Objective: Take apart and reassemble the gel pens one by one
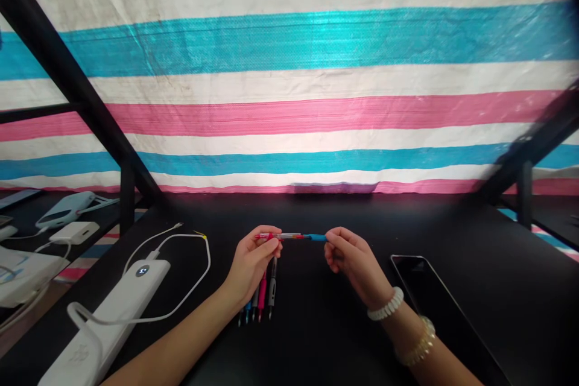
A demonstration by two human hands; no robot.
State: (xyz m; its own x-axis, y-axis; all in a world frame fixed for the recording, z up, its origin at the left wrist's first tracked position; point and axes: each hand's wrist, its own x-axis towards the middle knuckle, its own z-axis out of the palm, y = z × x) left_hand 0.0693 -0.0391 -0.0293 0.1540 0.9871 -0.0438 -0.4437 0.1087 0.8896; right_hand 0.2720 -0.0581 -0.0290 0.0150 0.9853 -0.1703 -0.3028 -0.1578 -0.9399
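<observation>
My left hand (256,256) pinches a slim pen (292,236) with a see-through and red barrel, level above the black table. My right hand (350,250) has thumb and fingers closed on the blue end piece (315,237) of that pen. The red and blue parts meet end to end between the hands; whether they are joined I cannot tell. Below my left hand lie several pens side by side, among them a pink pen (262,294) and a grey-black pen (272,291). My left hand partly hides their upper ends.
A white power bank (122,301) with a white cable (208,256) lies on the table (316,338) at left. A dark phone (446,307) lies at right. Black frame bars (90,96) flank a striped sheet (307,120) behind. More white devices (27,274) are at far left.
</observation>
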